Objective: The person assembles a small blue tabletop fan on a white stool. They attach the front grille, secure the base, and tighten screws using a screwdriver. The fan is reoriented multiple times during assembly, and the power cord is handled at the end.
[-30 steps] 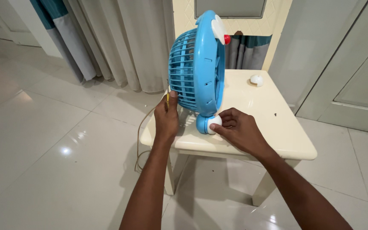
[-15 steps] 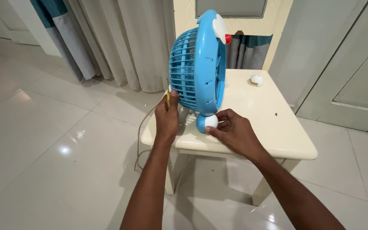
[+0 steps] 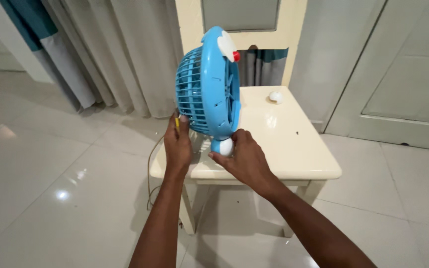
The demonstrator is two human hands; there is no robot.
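At the near left corner of the table (image 3: 294, 164), your left hand (image 3: 177, 144) is curled narrow around a thin yellow-handled tool (image 3: 177, 121), its tip up against the rear grille of the blue fan (image 3: 207, 89). The tool looks like a small screwdriver, though too little of it shows to be sure. Your right hand (image 3: 244, 159) sits on the other side of the fan, fingers half closed and pressed around the white foot (image 3: 224, 147) at the fan's base; you touch it and steady it, but whether you grip it fully I cannot tell.

Judging by how things lie, the work on the fan is at an early stage: the fan stands upright on the table with front and rear shells still joined, the grille in place, nothing visibly taken off the body. A small white cap (image 3: 275, 97) lies on the table well behind the fan, toward the far edge, which may be a matching foot already removed. A tan cord (image 3: 151, 164) hangs from the fan's left side down to the tiled floor (image 3: 50, 188). Behind the fan hang pale curtains (image 3: 130, 54); to its right stands a light door (image 3: 403, 74).
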